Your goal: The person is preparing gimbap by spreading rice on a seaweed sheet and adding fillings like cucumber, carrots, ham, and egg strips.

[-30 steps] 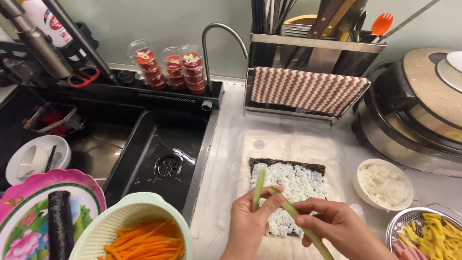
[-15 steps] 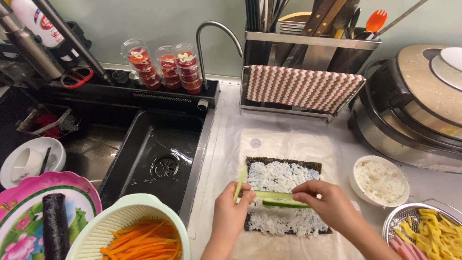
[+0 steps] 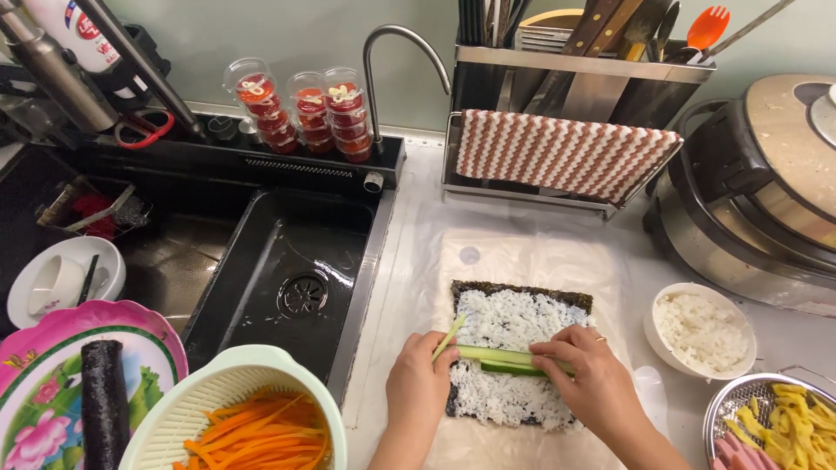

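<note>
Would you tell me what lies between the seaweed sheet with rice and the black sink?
In the head view, only bare white counter separates the seaweed sheet from the black sink; the left hand reaches across its near end.

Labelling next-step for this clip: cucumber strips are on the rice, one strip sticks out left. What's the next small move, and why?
Probably lay the loose cucumber strip flat beside the cucumber strips already on the rice. The left hand holds it tilted, its end off the seaweed sheet's left edge, while the right hand presses the others across the middle. Carrot sticks wait in the strainer bowl.
</note>
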